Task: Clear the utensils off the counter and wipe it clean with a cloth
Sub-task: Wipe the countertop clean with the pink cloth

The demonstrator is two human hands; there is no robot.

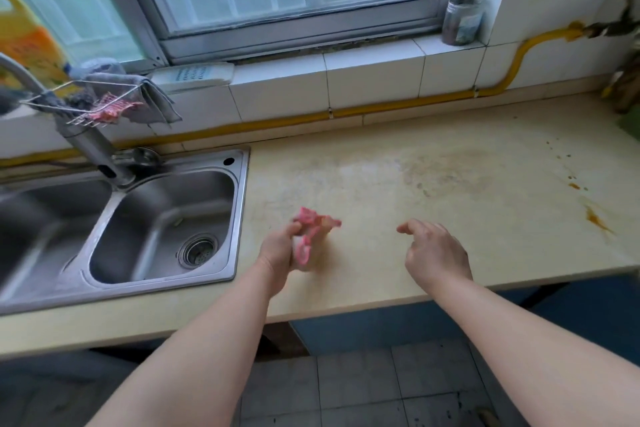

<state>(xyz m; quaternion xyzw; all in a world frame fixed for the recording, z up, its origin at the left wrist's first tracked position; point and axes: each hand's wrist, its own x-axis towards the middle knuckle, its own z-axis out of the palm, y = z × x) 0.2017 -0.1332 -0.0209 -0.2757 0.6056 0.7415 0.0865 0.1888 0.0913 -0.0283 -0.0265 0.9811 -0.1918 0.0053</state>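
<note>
Left hand (281,246) clutches a bunched pink cloth (313,234) on the counter (398,163).
Cloth sits just right of the double sink (239,218); right hand (434,253) hovers nearby, fingers loosely curled, holding nothing. Orange-brown stains (597,220) at counter's right.

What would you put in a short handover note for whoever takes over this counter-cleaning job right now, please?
Left hand: grips the bunched pink cloth low over the counter, just right of the sink.
Right hand: open, fingers loosely curled, holds nothing, above the front of the counter.
Done: no utensils show on the counter, so the clearing looks finished.
Left: the wiping. A brown smear lies mid-counter and orange splashes lie near the right edge; work the cloth across to them.
</note>
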